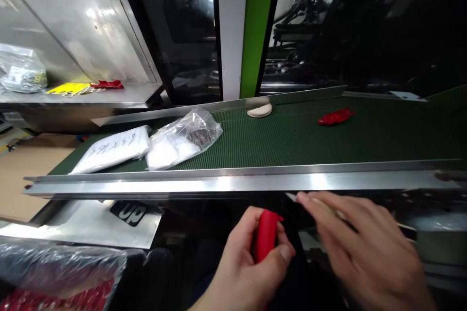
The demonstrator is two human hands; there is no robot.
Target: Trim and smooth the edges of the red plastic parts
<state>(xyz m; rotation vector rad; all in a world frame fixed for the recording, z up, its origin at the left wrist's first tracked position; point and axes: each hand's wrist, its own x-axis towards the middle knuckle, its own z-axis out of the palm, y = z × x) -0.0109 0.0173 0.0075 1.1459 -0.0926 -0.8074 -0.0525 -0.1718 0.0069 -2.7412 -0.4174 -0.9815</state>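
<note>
My left hand [251, 257] is closed around a red plastic part [266, 235], with its smooth side facing up. To the right, my right hand [365, 243] pinches a small, thin knife [338, 214]. The pale blade tip [291, 197] sticks out past the fingertips, apart from the red part, and the hand is slightly blurred. Both hands are in front of the conveyor's near metal rail [233, 182]. Farther off, another red piece [334, 116] lies on the green conveyor belt [251, 143].
On the belt are a white packet with handwriting [113, 149], a clear bag [186, 138] and a pale half-round pad [260, 111]. A plastic-lined bin of red pieces [62, 296] stands lower left, below a cardboard box [32, 175]. Yellow pieces [71, 88] lie on a metal shelf.
</note>
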